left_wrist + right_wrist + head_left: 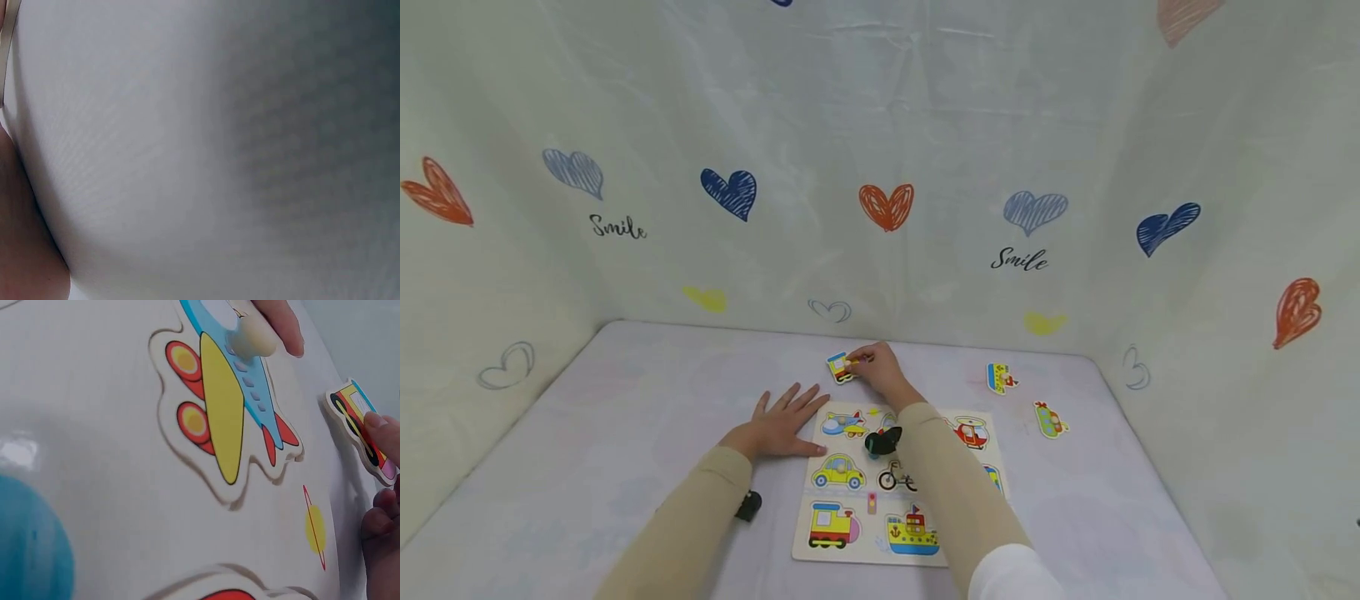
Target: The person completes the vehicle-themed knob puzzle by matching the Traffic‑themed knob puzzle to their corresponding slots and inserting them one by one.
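Note:
My right hand (880, 371) pinches a train puzzle piece (837, 367) beyond the far edge of a wooden puzzle board (802, 542). In the right wrist view, a thumb overlaps the face of this train piece (356, 419), with fingers curled beneath it. My left hand (778, 429) lies palm down on the table, fingers spread, its thumb at the board's left edge. The plane piece (225, 406), with a round wooden knob (255, 337), sits in its outline on the board. My right forearm hides part of the board.
A loose ship piece (1000, 378) and a green vehicle piece (1049, 420) lie on the table to the right. The board carries a yellow car (838, 472), a train picture (831, 525) and a ship picture (912, 537). A heart-printed sheet (955, 275) hangs behind the table.

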`<state>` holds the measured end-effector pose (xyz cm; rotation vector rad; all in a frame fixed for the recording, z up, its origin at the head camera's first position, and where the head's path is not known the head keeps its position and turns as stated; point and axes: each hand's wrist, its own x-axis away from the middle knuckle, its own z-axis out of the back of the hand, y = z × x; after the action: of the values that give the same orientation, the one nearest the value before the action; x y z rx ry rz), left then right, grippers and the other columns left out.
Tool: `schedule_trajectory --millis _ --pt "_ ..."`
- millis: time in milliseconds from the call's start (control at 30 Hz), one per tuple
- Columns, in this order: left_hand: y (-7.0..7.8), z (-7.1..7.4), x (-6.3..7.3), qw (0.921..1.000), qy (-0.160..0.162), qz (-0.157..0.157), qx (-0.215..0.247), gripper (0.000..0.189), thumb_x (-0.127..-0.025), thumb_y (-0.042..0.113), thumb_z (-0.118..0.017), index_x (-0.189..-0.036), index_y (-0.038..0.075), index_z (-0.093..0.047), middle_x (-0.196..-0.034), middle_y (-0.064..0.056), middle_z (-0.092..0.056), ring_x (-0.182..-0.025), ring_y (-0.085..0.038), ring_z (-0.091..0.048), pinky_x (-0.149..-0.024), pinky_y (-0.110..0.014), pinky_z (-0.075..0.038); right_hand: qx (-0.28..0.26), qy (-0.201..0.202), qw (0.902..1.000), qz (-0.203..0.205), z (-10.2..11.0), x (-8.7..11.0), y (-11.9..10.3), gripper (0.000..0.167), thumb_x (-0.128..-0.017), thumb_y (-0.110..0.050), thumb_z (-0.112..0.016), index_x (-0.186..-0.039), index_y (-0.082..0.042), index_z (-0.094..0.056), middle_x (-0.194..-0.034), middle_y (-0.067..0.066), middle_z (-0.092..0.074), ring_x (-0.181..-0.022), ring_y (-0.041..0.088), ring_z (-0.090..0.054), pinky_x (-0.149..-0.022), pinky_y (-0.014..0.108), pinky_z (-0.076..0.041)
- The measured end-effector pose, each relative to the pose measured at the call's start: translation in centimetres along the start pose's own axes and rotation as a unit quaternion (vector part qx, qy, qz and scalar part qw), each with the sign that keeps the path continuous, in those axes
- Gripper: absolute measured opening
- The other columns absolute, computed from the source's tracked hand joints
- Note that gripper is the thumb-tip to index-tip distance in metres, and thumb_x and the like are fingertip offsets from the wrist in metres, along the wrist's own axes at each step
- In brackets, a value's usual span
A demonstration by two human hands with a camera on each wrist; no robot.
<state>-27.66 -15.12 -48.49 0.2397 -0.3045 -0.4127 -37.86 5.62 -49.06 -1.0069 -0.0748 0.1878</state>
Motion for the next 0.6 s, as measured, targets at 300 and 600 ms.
schedule_trajectory --millis 300,600 --pt "-0.1 -0.2 -0.3 1.0000 -0.006 0.006 -0.002 0.098 -0.080 0.072 -0.059 -0.156 0.020 -0.025 -0.163 -0.007 -0.013 -0.147 -0.037 -0.003 -0.109 -0.069 0.003 -0.018 -0.001 0.9997 -0.015 1.1 1.5 -0.6 0.012 -0.086 -0.018 -0.077 -0.097 -0.015 -0.075 -0.114 0.001 -0.052 -0.102 0.020 -0.048 -0.085 0.034 -0.044" --pt "0.1 0.0 0.0 1.0000 0.001 0.003 -0.002 0.097 -0.081 0.070 -0.060 -0.156 0.020 -0.025 -0.162 -0.008 -0.014 -0.147 -0.038 -0.004 -0.109 -0.069 0.001 -0.002 -0.015 0.9997 -0.017 2.4 3.6 -0.6 0.009 -0.087 -0.020 -0.076 -0.095 -0.016 -0.075 -0.109 -0.001 -0.054 -0.097 0.020 -0.048 -0.078 0.032 -0.044"
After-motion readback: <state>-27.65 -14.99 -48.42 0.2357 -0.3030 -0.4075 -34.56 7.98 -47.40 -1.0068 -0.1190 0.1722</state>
